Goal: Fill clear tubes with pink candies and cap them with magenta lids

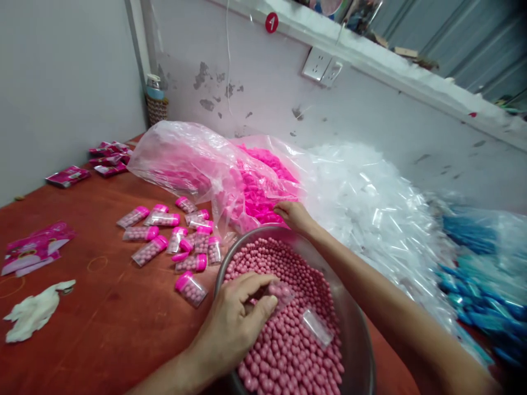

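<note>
While the left hand (230, 323) is pinching a clear tube (280, 291) between thumb and fingers, it is pressing the tube's mouth sideways into the pink balls (288, 340), which looks like a scooping hold that lets the balls roll in. Those balls are filling a steel bowl (358, 351) sitting right under the hand, close enough that the wrist is resting over its rim. A second tube (316, 327) is lying loose on the balls just right of the thumb.

Beyond the bowl, the right hand (293, 214) is reaching into an open plastic bag (193, 159) of pink caps (259, 186), fingers curled down among them; whether it is gripping a cap I cannot tell. The bag's mouth is facing the bowl, so caps are within easy reach.

Left of the left hand, filled tubes (173, 236) with pink caps on are lying scattered on the red table (107, 307), apparently set aside clear of the bowl. Farther left are pink packets (33, 249) and a white glove (35, 312); their print is too blurred to read. On the wall above the right hand, a red round sticker (271, 22) is showing the number 1.
</note>
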